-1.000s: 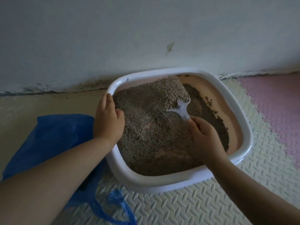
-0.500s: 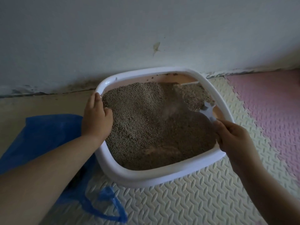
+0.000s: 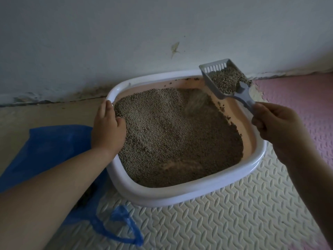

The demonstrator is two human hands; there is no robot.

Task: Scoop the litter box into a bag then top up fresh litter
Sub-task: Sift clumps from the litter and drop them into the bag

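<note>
A white-rimmed litter box (image 3: pixel 180 196) with a pink inside stands on the floor against the wall, holding grey-brown litter (image 3: pixel 173 134). My left hand (image 3: pixel 107 127) grips the box's left rim, thumb inside on the litter. My right hand (image 3: pixel 275 123) holds the handle of a grey slotted scoop (image 3: pixel 221 77), raised above the box's far right corner and full of litter. Fine grains stream down from the scoop into the box. A blue plastic bag (image 3: pixel 48 147) lies flat on the floor left of the box, partly under my left forearm.
A pale wall (image 3: pixel 126 42) runs right behind the box, stained along its base. Cream foam floor mats (image 3: pixel 207 224) lie under and in front of the box, a pink mat (image 3: pixel 306 98) to the right. The bag's handles (image 3: pixel 124 230) trail near the front.
My right hand has lifted the scoop out of the litter at the right side, up above the far right corner, now loaded. My left hand stays on the rim.
</note>
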